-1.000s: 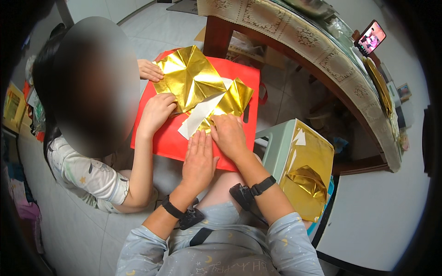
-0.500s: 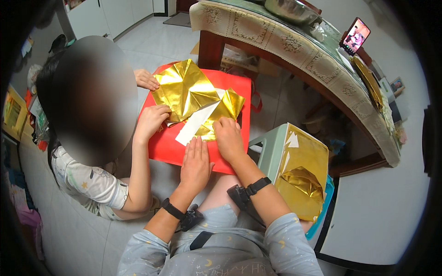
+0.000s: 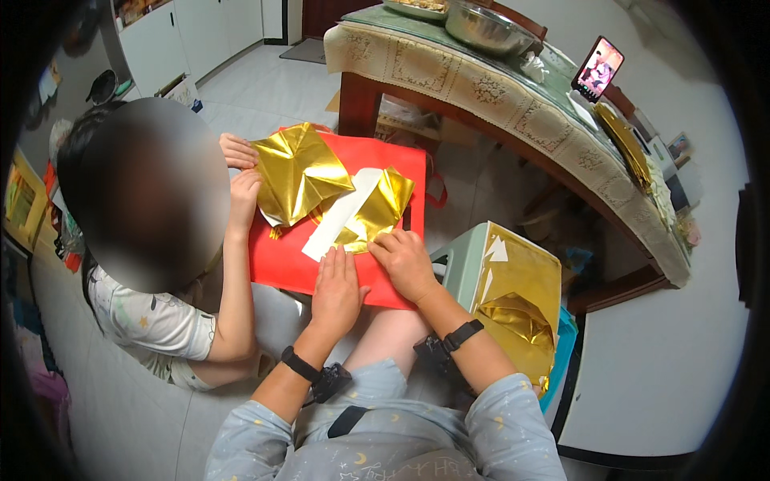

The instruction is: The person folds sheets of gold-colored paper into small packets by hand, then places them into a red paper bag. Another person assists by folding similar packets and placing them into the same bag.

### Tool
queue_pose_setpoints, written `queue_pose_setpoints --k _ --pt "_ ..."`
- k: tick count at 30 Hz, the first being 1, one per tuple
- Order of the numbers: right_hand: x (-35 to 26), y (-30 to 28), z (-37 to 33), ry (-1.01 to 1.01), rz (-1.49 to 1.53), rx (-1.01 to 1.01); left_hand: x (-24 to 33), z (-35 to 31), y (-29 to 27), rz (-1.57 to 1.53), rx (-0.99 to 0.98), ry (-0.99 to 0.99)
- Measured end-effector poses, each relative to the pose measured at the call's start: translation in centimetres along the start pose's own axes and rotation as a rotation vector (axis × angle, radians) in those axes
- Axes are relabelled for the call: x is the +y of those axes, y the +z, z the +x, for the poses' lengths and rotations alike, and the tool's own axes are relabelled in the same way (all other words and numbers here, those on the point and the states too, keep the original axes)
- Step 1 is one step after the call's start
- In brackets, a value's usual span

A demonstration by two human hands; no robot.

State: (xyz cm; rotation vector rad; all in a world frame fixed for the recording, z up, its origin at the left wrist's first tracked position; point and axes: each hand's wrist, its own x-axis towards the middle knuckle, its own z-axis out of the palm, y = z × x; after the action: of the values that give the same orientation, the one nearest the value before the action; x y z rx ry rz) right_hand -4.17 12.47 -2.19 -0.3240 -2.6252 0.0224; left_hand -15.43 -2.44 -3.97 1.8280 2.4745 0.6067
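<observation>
My left hand (image 3: 335,290) lies flat with fingers stretched out. Its fingertips touch the lower end of a white paper strip (image 3: 343,216) on a red bag-like surface (image 3: 281,263). My right hand (image 3: 405,263) has its fingers bent and closed at the lower edge of a creased gold foil paper (image 3: 385,206), which lies partly beside and over the strip. Left of it, a co-worker's two hands (image 3: 241,180) hold a bigger creased gold foil sheet (image 3: 303,172) by its left side. Its right corner reaches near the white strip.
At my right stands a pale green stool (image 3: 468,260) bearing a stack of gold foil paper (image 3: 525,276) with one folded piece (image 3: 520,315) on top. A blue tub (image 3: 565,341) sits beside it. Beyond is a table with a lace cloth (image 3: 489,86), a metal bowl (image 3: 491,28) and a propped phone (image 3: 597,68).
The co-worker's hands and the bigger foil sheet have shifted left, away from the smaller foil. My right hand has slid down to the foil's lower edge; my left hand stays flat.
</observation>
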Motion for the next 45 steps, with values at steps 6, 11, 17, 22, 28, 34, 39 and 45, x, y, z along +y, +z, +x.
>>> queue_pose_setpoints --k 6,11,17,22,28,34,39,45 --pt "2.3 -0.8 0.7 -0.043 -0.084 0.056 0.6 0.3 0.4 0.026 -0.001 -0.043" --pt "1.8 -2.4 2.6 0.098 0.193 0.04 0.5 0.0 1.2 -0.004 0.071 -0.036" --pt "-0.6 1.2 3.5 0.208 0.383 -0.058 0.7 -1.1 0.7 -0.046 0.162 -0.095" --pt "-0.7 1.8 5.0 0.265 0.372 -0.06 -0.6 -1.3 1.0 -0.173 0.256 -0.082" --pt "0.5 1.7 5.9 0.425 0.535 -0.282 -3.1 -1.7 1.0 -0.283 0.385 -0.165" --pt "0.2 2.5 5.8 0.361 0.477 -0.221 -3.1 -1.5 1.0 -0.282 0.395 -0.17" --pt "-0.2 2.9 5.7 0.308 0.35 -0.173 -3.2 -0.8 0.4 -0.281 0.429 -0.166" --pt "-0.3 2.4 5.7 0.318 0.382 -0.188 -3.3 1.0 0.2 -0.4 0.458 -0.232"
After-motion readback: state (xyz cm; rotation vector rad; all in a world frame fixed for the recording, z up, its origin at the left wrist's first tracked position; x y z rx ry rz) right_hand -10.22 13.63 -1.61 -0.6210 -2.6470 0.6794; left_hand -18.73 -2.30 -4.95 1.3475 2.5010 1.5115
